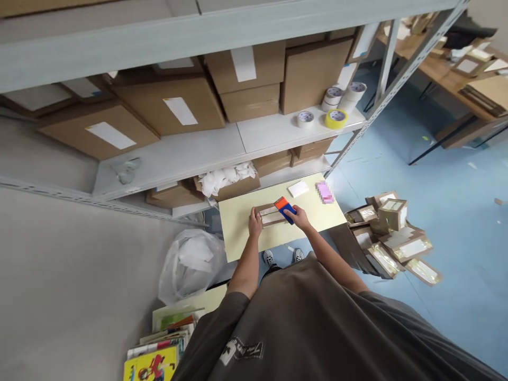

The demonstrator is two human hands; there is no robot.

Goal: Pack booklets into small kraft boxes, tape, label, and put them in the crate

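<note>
On a pale yellow table [238, 241] lies a small, narrow cardboard box [270, 216] with pale strips along its top. My left hand [255, 222] grips the left end of this box, fingers closed round its edge. In my right hand [299, 217] is a blue and orange block-shaped object [284, 209], held over the right end of the box. Its exact kind does not show, and it covers part of the box. Behind it on the table are a small white pad [298, 189] and a blurred pink item [325, 192].
A metal shelf [206, 143] ahead carries cardboard boxes [186, 106] and several tape rolls [305, 119]. Packed parcels [392, 233] are heaped on the floor at right. A clear bag [190, 264] stands at left, near stacked books [154, 360].
</note>
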